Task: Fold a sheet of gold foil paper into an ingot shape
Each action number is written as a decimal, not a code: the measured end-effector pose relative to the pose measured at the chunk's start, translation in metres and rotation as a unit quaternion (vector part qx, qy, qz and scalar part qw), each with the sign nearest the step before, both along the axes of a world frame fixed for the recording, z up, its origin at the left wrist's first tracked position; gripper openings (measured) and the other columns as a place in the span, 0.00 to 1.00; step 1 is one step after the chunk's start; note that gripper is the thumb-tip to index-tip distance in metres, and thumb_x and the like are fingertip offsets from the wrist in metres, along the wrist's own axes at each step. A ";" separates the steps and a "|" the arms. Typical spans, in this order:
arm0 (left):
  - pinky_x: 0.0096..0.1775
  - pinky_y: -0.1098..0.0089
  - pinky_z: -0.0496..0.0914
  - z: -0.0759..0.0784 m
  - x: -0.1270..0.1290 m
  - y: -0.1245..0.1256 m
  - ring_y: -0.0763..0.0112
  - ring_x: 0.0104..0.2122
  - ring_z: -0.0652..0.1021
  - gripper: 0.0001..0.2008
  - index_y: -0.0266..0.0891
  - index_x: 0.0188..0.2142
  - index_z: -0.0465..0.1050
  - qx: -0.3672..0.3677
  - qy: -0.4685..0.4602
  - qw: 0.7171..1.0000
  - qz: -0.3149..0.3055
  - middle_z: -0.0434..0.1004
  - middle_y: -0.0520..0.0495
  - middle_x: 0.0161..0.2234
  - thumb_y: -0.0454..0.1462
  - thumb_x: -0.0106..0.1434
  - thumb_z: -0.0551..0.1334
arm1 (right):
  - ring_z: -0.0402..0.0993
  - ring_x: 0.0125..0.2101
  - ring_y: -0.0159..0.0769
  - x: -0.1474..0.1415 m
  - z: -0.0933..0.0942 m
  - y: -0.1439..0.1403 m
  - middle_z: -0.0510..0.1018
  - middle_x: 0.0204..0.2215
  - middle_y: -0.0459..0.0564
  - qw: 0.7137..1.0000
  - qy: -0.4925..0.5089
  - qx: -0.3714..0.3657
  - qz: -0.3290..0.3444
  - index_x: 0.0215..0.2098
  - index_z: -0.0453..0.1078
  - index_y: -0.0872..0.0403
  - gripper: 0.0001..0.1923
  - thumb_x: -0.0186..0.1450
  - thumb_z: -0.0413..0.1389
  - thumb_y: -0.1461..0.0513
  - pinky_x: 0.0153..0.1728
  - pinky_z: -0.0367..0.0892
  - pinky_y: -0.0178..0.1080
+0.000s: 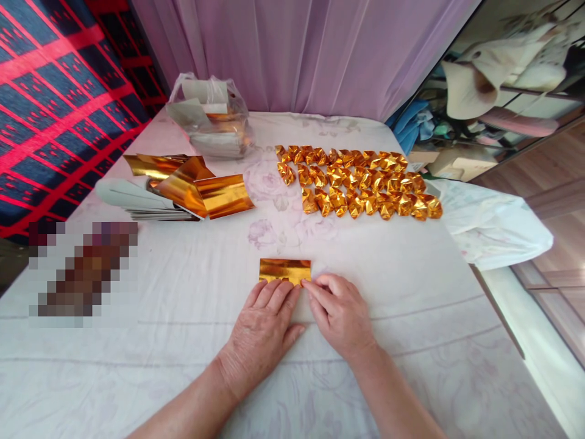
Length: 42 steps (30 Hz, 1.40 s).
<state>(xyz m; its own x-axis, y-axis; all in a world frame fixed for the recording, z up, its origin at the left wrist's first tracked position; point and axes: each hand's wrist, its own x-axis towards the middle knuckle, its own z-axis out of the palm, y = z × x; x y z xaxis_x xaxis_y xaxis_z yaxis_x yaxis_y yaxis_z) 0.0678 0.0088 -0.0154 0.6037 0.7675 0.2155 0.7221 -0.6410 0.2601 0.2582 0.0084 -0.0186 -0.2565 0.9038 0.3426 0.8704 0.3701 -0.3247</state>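
Gold sheet (285, 268) lies at hands' 12 o'clock. Left hand (267, 326): fingers flat on its 6 o'clock edge. Right hand (343, 314): index at its 4 o'clock corner, rest curled; can't tell if pinching. Best: left steady, edges square.

A single head-worn view — forward and down, close above the table (192, 292)
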 end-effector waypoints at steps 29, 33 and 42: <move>0.57 0.54 0.64 0.000 -0.003 0.002 0.54 0.59 0.69 0.24 0.33 0.59 0.67 0.068 0.040 0.997 -0.010 0.69 0.41 0.61 0.47 0.72 0.50 | 0.73 0.30 0.31 0.009 0.029 0.076 0.79 0.30 0.43 0.969 0.063 -0.239 -0.030 0.33 0.76 0.50 0.03 0.63 0.59 0.62 0.32 0.61 0.33; 0.57 0.53 0.63 0.000 -0.003 0.003 0.53 0.59 0.70 0.24 0.32 0.59 0.67 0.087 0.041 0.995 -0.016 0.70 0.40 0.60 0.45 0.72 0.50 | 0.71 0.29 0.30 0.007 0.029 0.075 0.79 0.30 0.42 0.972 0.048 -0.227 -0.029 0.32 0.76 0.50 0.04 0.64 0.58 0.62 0.32 0.58 0.33; 0.56 0.51 0.63 -0.001 -0.005 0.004 0.51 0.58 0.69 0.23 0.29 0.58 0.67 0.110 0.059 0.992 -0.034 0.71 0.36 0.59 0.43 0.72 0.50 | 0.72 0.30 0.30 0.007 0.026 0.075 0.79 0.32 0.42 0.976 0.022 -0.214 -0.031 0.32 0.75 0.49 0.06 0.65 0.56 0.62 0.30 0.55 0.34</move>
